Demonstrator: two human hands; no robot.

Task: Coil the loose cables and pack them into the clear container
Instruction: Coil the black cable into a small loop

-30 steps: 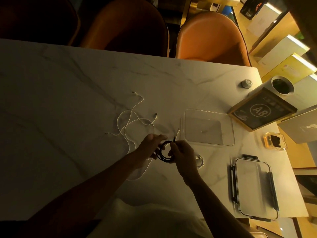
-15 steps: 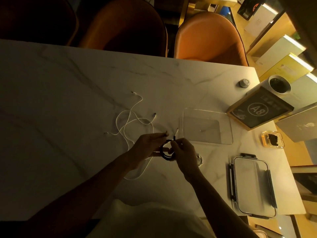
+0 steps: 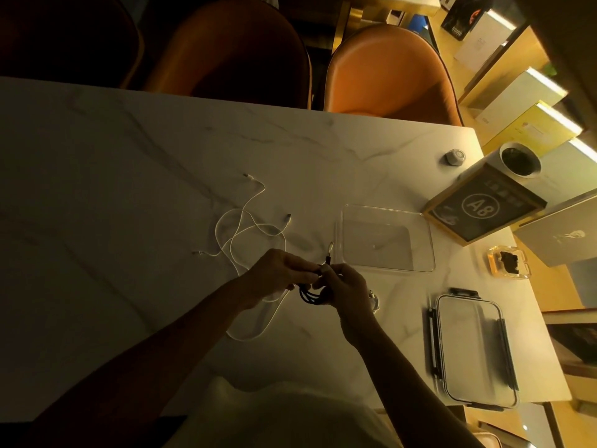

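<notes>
Hands (image 3: 277, 276) pinching coiled black cable (image 3: 311, 291), marble table (image 3: 129, 189)

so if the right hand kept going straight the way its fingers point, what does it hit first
Most likely the left hand: the right hand points left across the black cable coil that both hold, and their fingertips nearly meet. Depth is unclear.

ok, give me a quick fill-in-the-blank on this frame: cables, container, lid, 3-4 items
1. Both hands, left hand and right hand, hold a small coil of ____ cable.
2. The loose cables lying on the table are ____ in colour.
3. The clear container has ____ cables in it.
4. The lid lies on the table, ____ the container.

Missing words: black; white; no; off
</notes>
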